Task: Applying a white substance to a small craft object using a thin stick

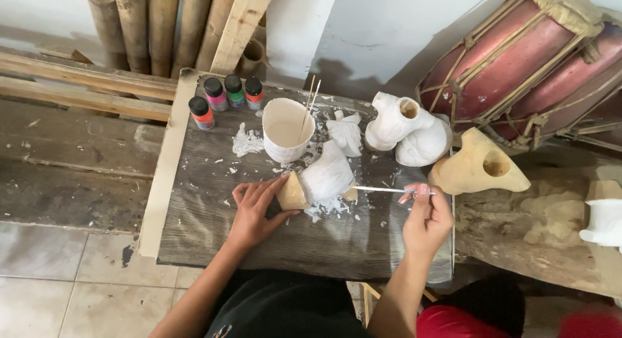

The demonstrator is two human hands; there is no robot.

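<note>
Left hand (254, 212) steadying figurine (317, 179), brush (382, 190) touching

A weathered wooden board (214, 228) carries paint bottles (225, 97), a white cup (287, 129) and carved figures (402, 127).

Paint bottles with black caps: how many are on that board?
4, all at the board's far left corner: three in a row, pink bottle, green bottle, red bottle, and an orange-red bottle just nearer. Others may be hidden.
</note>
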